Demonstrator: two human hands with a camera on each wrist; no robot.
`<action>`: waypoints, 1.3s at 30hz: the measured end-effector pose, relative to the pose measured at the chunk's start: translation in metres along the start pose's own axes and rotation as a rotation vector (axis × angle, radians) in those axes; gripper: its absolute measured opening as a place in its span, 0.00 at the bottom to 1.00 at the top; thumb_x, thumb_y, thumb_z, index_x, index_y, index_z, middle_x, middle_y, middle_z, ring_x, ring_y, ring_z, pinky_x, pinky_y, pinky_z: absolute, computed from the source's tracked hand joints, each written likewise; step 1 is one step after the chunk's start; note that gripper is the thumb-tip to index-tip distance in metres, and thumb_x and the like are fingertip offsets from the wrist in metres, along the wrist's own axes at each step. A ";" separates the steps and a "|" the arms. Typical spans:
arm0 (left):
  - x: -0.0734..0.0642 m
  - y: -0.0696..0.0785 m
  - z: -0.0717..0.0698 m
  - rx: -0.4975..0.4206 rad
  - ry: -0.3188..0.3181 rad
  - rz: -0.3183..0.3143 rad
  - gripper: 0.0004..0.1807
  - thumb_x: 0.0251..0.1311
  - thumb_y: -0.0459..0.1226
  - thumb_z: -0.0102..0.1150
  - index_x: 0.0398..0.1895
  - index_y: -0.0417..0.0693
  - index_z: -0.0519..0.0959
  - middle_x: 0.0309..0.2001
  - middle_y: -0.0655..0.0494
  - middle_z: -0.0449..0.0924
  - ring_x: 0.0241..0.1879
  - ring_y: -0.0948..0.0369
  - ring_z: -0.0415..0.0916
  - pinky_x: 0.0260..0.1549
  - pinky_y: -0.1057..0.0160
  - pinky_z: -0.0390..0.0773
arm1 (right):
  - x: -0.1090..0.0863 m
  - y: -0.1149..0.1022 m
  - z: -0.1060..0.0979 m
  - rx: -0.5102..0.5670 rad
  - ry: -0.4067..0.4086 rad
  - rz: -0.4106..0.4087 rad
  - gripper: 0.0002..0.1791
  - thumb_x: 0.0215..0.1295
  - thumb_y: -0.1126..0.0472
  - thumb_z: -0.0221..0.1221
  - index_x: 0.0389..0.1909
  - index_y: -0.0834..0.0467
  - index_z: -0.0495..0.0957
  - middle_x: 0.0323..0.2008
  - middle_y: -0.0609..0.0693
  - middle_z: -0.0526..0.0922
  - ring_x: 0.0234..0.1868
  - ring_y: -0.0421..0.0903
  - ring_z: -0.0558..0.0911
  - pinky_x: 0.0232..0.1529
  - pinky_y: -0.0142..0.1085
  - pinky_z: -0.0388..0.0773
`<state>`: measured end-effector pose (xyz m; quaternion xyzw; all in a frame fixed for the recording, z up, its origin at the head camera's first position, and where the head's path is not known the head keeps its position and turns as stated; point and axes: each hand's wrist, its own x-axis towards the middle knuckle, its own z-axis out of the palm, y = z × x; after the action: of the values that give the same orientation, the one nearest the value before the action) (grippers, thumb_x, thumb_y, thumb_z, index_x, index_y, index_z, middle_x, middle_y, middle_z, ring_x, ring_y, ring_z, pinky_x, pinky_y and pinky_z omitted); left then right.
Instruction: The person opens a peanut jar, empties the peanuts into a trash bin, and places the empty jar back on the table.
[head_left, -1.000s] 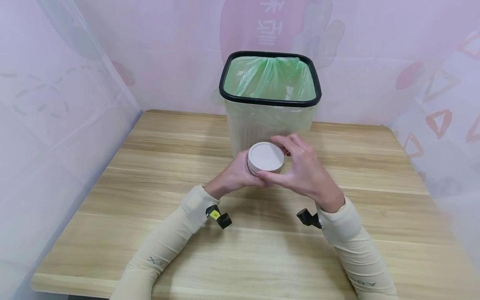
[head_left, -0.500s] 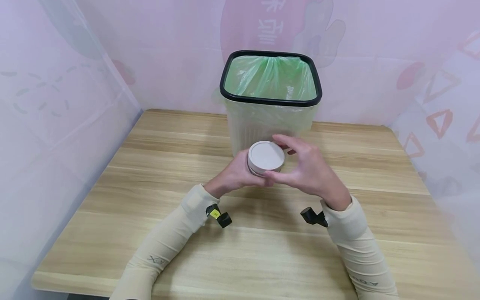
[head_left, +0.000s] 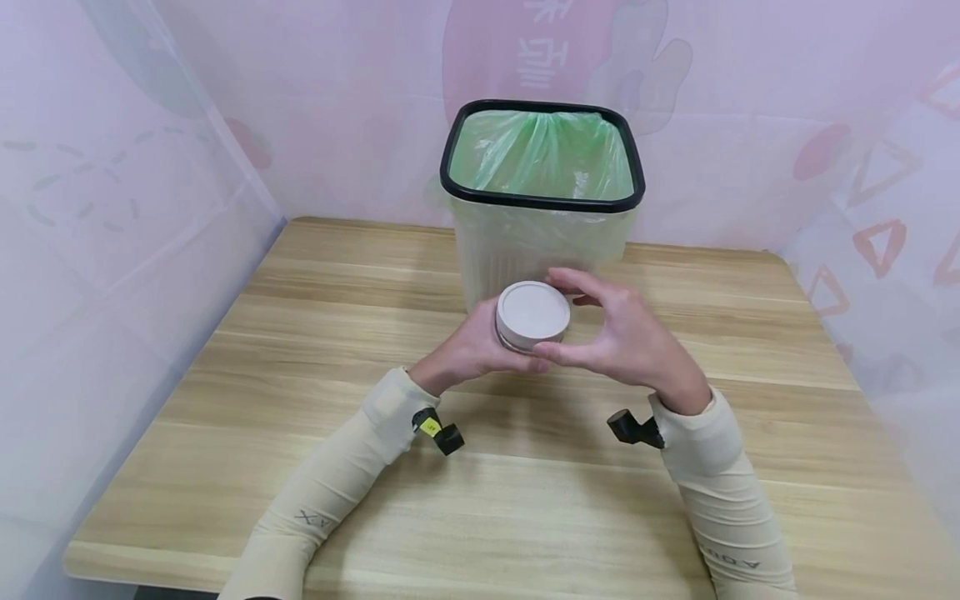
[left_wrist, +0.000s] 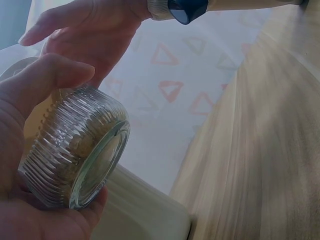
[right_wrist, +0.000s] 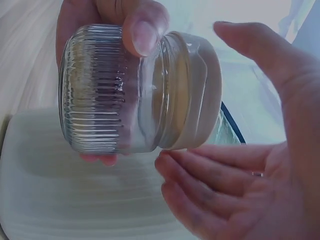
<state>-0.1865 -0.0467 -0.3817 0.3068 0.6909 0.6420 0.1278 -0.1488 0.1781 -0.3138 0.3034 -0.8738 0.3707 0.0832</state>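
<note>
In the head view a round cream lid [head_left: 532,312] tops a jar, facing up toward me. The jar's body is ribbed clear glass [left_wrist: 75,140], held tilted in the left wrist view. My left hand [head_left: 476,340] grips this body, thumb along one side and fingers around the other. My right hand [head_left: 633,340] is spread loosely around the lid. In the right wrist view its thumb stands off from the lid's edge, while its fingertips [right_wrist: 167,162] lie right by the opposite side. Something brownish shows through the glass.
Just behind the hands stands a pale bin with a black rim [head_left: 543,202] and a green plastic liner [head_left: 551,154]. A wood-grain table [head_left: 337,292] lies below. Printed fabric walls [head_left: 360,125] enclose the back and sides.
My right hand has shifted slightly to the right, with its fingers spread wider around the lid. The left hand and jar have stayed almost in place.
</note>
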 end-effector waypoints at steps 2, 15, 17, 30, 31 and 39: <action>0.000 0.000 0.000 -0.003 0.002 -0.004 0.48 0.45 0.29 0.83 0.73 0.50 0.71 0.64 0.52 0.81 0.64 0.57 0.77 0.73 0.52 0.71 | 0.000 -0.002 0.001 -0.036 0.026 0.009 0.45 0.49 0.49 0.83 0.66 0.63 0.77 0.59 0.54 0.86 0.55 0.49 0.86 0.61 0.50 0.84; -0.002 -0.001 -0.001 0.003 0.015 -0.012 0.47 0.43 0.30 0.83 0.71 0.48 0.72 0.60 0.50 0.82 0.60 0.57 0.79 0.69 0.54 0.74 | 0.001 -0.009 0.013 -0.156 0.126 0.080 0.39 0.43 0.39 0.83 0.50 0.60 0.84 0.44 0.52 0.86 0.45 0.49 0.82 0.49 0.42 0.79; -0.002 -0.001 0.000 -0.001 0.014 -0.008 0.47 0.42 0.30 0.82 0.71 0.47 0.72 0.60 0.50 0.82 0.60 0.57 0.79 0.69 0.54 0.74 | 0.001 -0.008 0.014 -0.150 0.124 0.082 0.39 0.43 0.39 0.83 0.50 0.60 0.83 0.44 0.52 0.86 0.45 0.49 0.82 0.49 0.42 0.78; -0.002 0.002 -0.002 0.014 0.022 -0.053 0.49 0.43 0.31 0.83 0.73 0.49 0.70 0.66 0.52 0.79 0.65 0.56 0.75 0.74 0.50 0.70 | 0.002 -0.002 0.012 -0.114 0.083 0.040 0.39 0.46 0.44 0.83 0.56 0.59 0.82 0.50 0.50 0.86 0.49 0.48 0.84 0.53 0.45 0.82; -0.002 0.002 -0.002 0.016 0.022 -0.054 0.49 0.43 0.31 0.83 0.73 0.49 0.70 0.66 0.52 0.79 0.66 0.56 0.75 0.74 0.50 0.70 | 0.002 -0.002 0.011 -0.109 0.077 0.039 0.39 0.46 0.44 0.83 0.57 0.58 0.82 0.50 0.50 0.85 0.50 0.48 0.84 0.54 0.45 0.83; -0.002 0.001 -0.001 0.025 0.021 -0.036 0.49 0.43 0.30 0.83 0.73 0.48 0.70 0.65 0.50 0.80 0.66 0.56 0.76 0.73 0.52 0.70 | 0.002 0.000 0.008 -0.081 0.032 0.008 0.41 0.49 0.47 0.81 0.63 0.61 0.80 0.54 0.52 0.84 0.52 0.49 0.85 0.56 0.47 0.85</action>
<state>-0.1856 -0.0481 -0.3814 0.2894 0.7055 0.6341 0.1282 -0.1498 0.1720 -0.3185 0.2903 -0.8879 0.3402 0.1078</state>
